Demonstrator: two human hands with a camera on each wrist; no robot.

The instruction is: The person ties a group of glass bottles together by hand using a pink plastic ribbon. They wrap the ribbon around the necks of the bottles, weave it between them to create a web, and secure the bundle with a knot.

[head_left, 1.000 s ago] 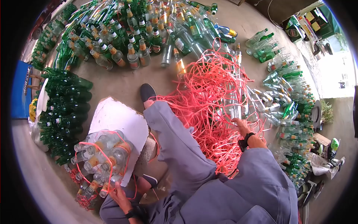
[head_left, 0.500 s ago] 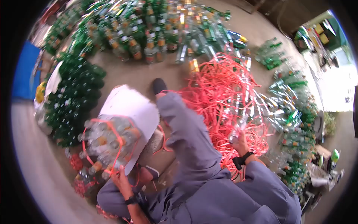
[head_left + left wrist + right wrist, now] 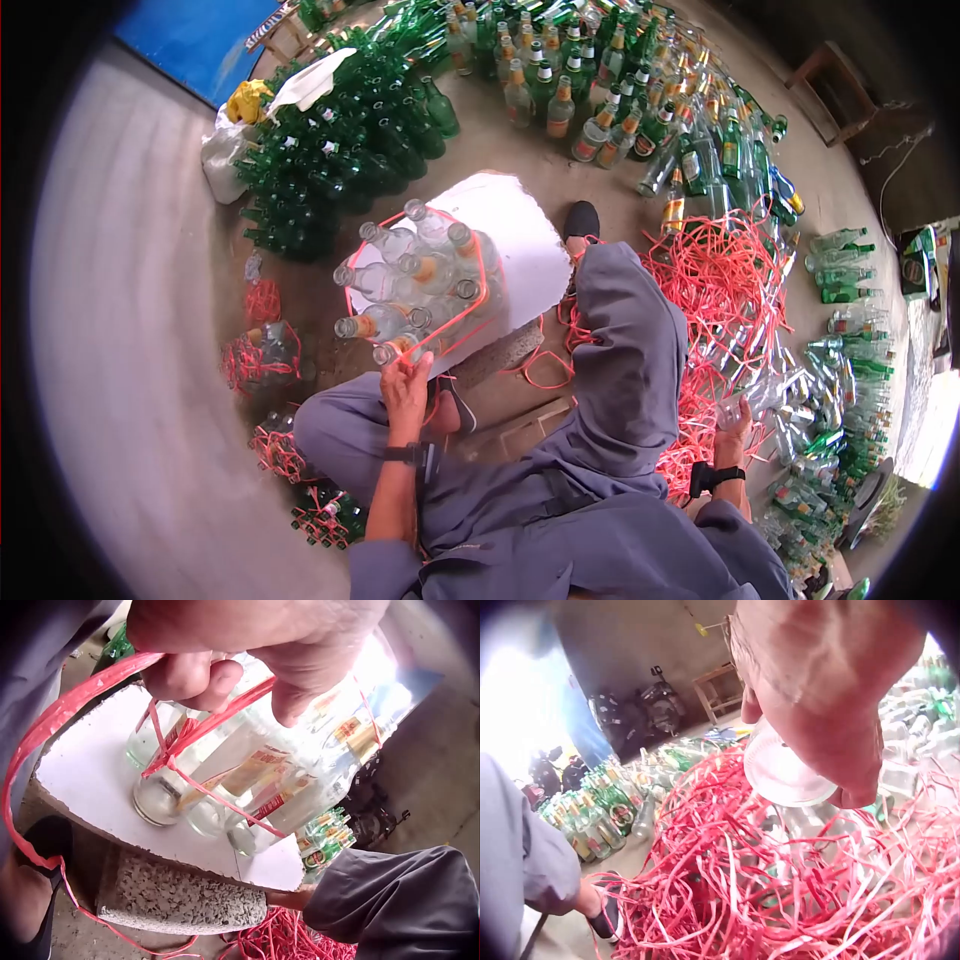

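A bundle of clear glass bottles (image 3: 425,265) stands on a white board (image 3: 535,240), with a loop of red plastic strap (image 3: 487,270) around it. At the bundle's near edge, my left hand (image 3: 405,400) pinches the strap; a loose end trails down past the board in the left wrist view. My right hand (image 3: 735,440), out to the right, grips a clear glass bottle (image 3: 765,392) beside the tangled red strap heap (image 3: 715,270). That bottle's round base (image 3: 784,771) faces the camera in the right wrist view, and the hand hides part of its body.
A speckled stone block (image 3: 180,892) supports the board. Green bottles (image 3: 340,160) stand packed at the back left, and mixed bottles (image 3: 600,85) spread across the back. More bottles (image 3: 845,265) line the right side. Small strapped bundles (image 3: 262,357) sit on the floor at left.
The head view has swung left. My right hand has lifted a clear bottle from among the strap and brought it back toward my side. My left hand stays at the bundle's strap.
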